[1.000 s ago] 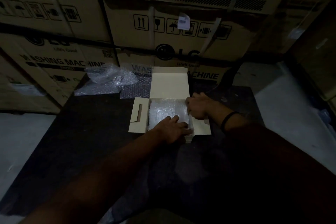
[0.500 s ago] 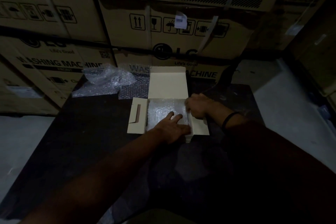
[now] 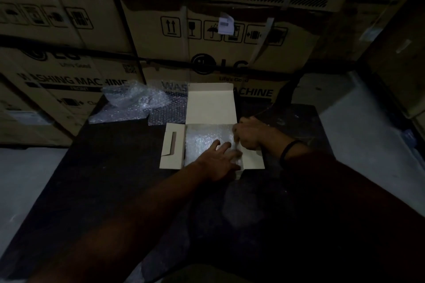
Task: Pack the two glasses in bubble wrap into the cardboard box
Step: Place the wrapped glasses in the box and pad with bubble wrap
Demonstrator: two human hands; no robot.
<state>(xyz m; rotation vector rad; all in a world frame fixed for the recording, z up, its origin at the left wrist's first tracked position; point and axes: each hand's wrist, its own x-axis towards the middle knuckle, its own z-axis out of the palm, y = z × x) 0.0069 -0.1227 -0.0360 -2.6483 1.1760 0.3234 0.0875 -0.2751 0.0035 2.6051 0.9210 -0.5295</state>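
The open cardboard box (image 3: 210,108) holds a bubble-wrap bundle (image 3: 200,142), left hand (image 3: 218,163) pressing it with straight fingers, right hand (image 3: 249,135) curled at its 3 o'clock edge, hold unclear.

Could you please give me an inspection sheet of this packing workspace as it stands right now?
Surface: dark table, dimly lit.
Job's things: small cardboard box open, lid flap up, side flaps spread; bubble wrap bundle fills its inside; what it wraps cannot be made out.
Clutter: loose bubble wrap heaped at the table's far left, a flat sheet between it and the box.
Hands: left hand lies with straight fingers on the bundle; right hand has fingers curled at the box's right edge, and what it grips is unclear.
Cables: nothing seen.
Surroundings: stacked washing machine cartons behind the table; pale floor on either side.
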